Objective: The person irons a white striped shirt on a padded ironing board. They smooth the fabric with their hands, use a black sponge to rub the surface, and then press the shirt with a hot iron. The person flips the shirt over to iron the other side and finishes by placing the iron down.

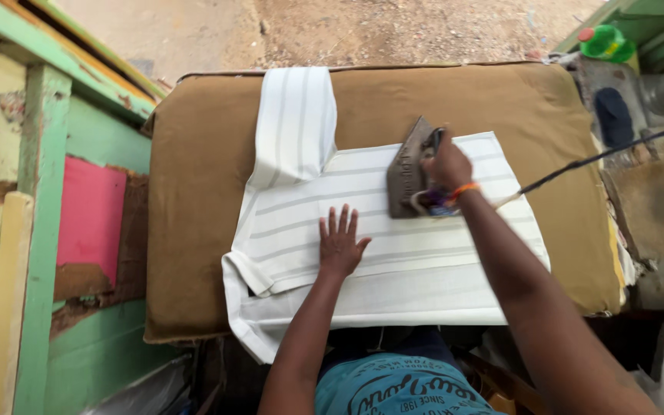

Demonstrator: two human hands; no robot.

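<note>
Mid-pressing: right hand (447, 165) clenched around the handle of the dark flat iron (410, 170) on the white striped shirt (393, 253), left hand (340, 244) flat with fingers spread, pinning cloth on the brown padded table (201, 192); next, probably sliding over unpressed fabric.

Outdoor ironing stall: padded brown table (194, 230), dirt ground (393, 31), painted wooden walls (48, 230).

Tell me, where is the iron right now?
In the head view, the iron sits right of centre on the white striped cloth, gripped by the right hand, just above the flat left hand.
</note>
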